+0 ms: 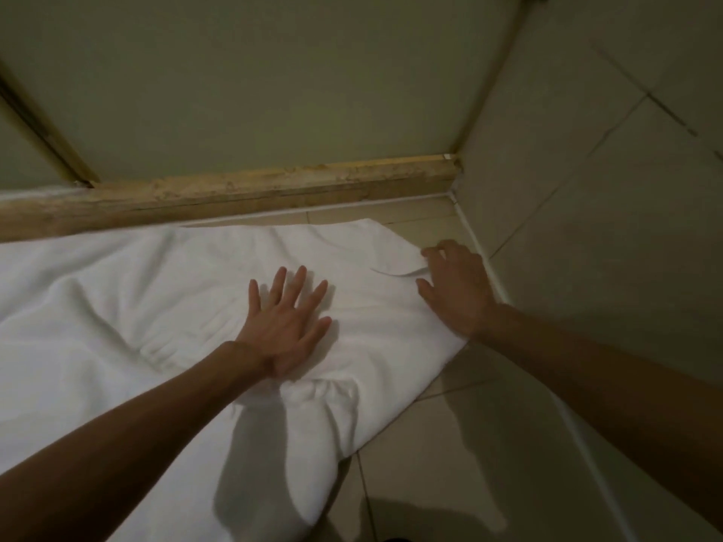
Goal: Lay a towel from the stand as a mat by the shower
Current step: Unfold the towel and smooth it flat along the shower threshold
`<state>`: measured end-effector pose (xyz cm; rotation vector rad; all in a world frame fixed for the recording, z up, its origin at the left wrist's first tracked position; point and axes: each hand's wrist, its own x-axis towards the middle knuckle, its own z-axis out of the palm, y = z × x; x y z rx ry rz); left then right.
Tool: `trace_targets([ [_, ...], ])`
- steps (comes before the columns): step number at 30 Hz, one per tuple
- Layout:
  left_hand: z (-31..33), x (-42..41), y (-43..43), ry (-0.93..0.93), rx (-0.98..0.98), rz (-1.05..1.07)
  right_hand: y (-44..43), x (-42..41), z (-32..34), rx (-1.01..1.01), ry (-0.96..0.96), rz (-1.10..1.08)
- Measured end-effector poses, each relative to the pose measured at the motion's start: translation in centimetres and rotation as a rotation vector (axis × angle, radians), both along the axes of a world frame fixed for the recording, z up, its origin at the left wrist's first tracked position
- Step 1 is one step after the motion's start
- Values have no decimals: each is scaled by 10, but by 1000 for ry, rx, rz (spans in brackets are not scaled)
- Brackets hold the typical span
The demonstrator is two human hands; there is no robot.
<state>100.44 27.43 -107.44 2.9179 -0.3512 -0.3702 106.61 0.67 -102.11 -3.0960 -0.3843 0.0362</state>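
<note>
**Fig. 1. Towel laid as a mat, head view.** The white towel [137, 307] lies spread on the tiled floor [450, 444]. It fills the frame from 9 o'clock to the centre, and its far edge lies close along the worn kerb [274, 189] at 12 o'clock. It is not yet flat: soft ridges bunch at the heel of the left hand [287, 326], and a small flap [395, 271] is turned up near the edge at 3 o'clock.

The left hand presses palm-down on the middle of the cloth, its fingers [299, 281] straight and splayed, gripping nothing. The right hand [457, 291] rests on the towel's 3 o'clock edge with fingers [430, 252] loosely curved beside the flap. Whether they pinch the cloth cannot be told.

Handling, as judged: the cloth looks light, thick and limp. It should keep no shape of its own, wrinkle under a sideways push and slide readily on smooth tile. It is neither fragile nor slippery in the grasp. The best holds are probably the corners and hems, pinched and drawn outward while a flat palm anchors the centre. The remaining creases are then stroked from the middle toward the edges.

Surroundings: a pale panel [274, 72] rises behind the kerb at 12 o'clock, and a tiled wall [587, 228] closes the corner at 3 o'clock.
</note>
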Motion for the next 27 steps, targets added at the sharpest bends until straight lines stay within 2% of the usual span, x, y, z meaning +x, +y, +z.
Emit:
trace_targets([
  [4,-9,11,-3,-3,12,-12,11,23,-9,-255,-5,148],
  [9,-23,15,-5,-24,17,-1,8,47,-18,-363,-31,186],
  [13,-29,17,-8,-81,45,15,0,71,-13,-227,-97,10],
  [16,-29,20,-12,-137,58,24,-12,94,-9,35,-100,-200],
  [18,-29,21,-14,-158,48,35,-21,106,-11,129,-48,-280],
  [27,-32,37,-19,-189,61,33,-31,136,-38,155,12,-361],
])
